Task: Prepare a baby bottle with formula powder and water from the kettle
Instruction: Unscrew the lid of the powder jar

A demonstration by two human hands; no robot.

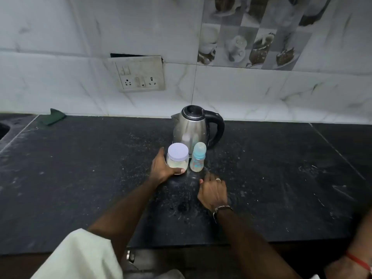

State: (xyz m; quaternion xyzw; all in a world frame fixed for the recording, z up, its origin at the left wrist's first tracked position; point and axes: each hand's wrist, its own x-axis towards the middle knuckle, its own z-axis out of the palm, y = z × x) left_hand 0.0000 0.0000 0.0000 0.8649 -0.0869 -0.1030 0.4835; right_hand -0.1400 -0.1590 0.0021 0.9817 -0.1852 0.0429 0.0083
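A clear jar of pale formula powder (178,158) with a white lid stands on the black counter (80,178). My left hand (163,170) grips the jar from its left side, thumb across the front. Right beside the jar stands a capped baby bottle (198,158) with a blue collar, upright. Just behind both sits a steel kettle (193,125) with a black lid and handle, handle to the right. My right hand (213,191) hovers low over the counter just below the bottle, fingers relaxed, holding nothing.
A switchboard with sockets (141,75) is on the tiled wall behind. A green cloth (52,117) lies at the back left, near a sink edge (4,129). Another person's arm with a red thread (356,258) shows at the bottom right. The counter is dusted with white specks.
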